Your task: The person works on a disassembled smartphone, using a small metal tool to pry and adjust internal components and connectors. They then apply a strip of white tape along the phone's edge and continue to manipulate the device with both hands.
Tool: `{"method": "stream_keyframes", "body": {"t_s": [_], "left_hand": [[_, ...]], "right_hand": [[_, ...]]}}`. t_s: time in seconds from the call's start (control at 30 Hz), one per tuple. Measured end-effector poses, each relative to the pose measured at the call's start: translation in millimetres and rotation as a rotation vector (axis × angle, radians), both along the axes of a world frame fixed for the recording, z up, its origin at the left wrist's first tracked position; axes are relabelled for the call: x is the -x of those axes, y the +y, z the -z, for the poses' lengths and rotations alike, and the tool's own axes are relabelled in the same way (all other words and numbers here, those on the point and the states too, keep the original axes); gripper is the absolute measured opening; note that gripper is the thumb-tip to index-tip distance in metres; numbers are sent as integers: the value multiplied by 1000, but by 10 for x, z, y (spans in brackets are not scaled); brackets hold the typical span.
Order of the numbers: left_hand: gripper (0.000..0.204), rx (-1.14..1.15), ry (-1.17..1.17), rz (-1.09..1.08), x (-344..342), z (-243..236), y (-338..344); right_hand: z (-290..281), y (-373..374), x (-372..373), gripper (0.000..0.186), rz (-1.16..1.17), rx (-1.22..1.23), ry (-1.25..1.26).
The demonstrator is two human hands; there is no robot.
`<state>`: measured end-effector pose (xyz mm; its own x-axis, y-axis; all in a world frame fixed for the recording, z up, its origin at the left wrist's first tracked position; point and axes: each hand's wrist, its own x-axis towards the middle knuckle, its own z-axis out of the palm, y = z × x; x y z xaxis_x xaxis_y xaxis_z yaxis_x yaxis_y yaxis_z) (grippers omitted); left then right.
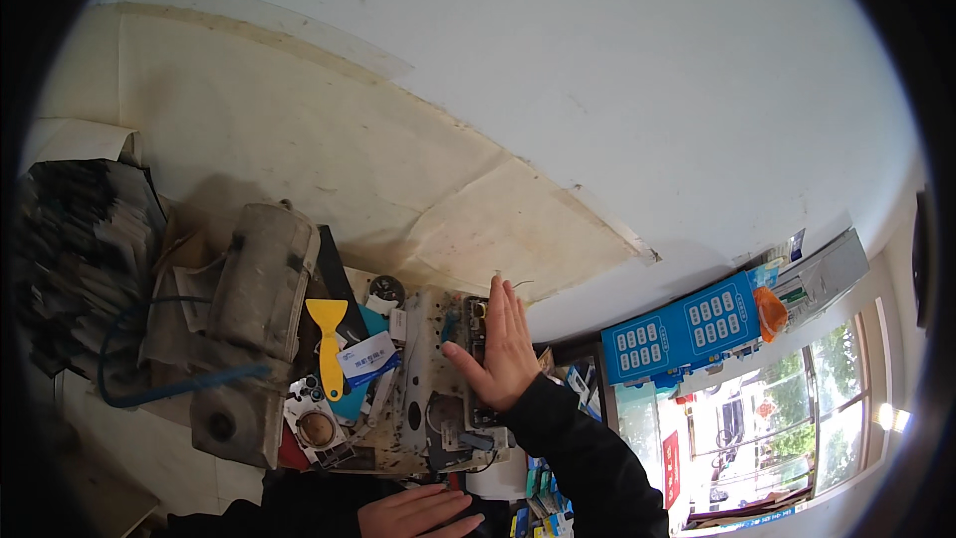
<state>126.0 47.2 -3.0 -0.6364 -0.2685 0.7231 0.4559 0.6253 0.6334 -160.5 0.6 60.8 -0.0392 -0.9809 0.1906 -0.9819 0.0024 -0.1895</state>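
My right hand (503, 354) is raised over the right part of a worn, dirty grey metal machine (418, 379). Its fingers point away from me, stretched out, with the thumb apart, and nothing shows in its grasp. Low in the view, my left hand (418, 513) lies flat near the machine's front edge, fingers extended and apart, also without anything visible in it. To the left of the right hand are a yellow plastic scraper (329, 344) and a white-and-blue card (370, 359). A round-centred metal part (317, 428) sits below the scraper.
A bulky grey machine housing (261, 284) with a blue hose (115, 384) stands at the left. Beyond it are packed dark and pale items (85, 249), too blurred to name. A blue board (677, 329) and a window (787, 418) are at the right, the wall behind.
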Motion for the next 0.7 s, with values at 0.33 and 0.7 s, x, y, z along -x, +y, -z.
{"method": "stream_keyframes", "body": {"t_s": [0.33,0.7], "left_hand": [[64,113,-65,-120,206,-128,-127],[78,233,-441,-366,995,-515,-589]], "right_hand": [[-294,279,311,81,30,132,-475],[-376,341,676,37,173,238,-468]]}}
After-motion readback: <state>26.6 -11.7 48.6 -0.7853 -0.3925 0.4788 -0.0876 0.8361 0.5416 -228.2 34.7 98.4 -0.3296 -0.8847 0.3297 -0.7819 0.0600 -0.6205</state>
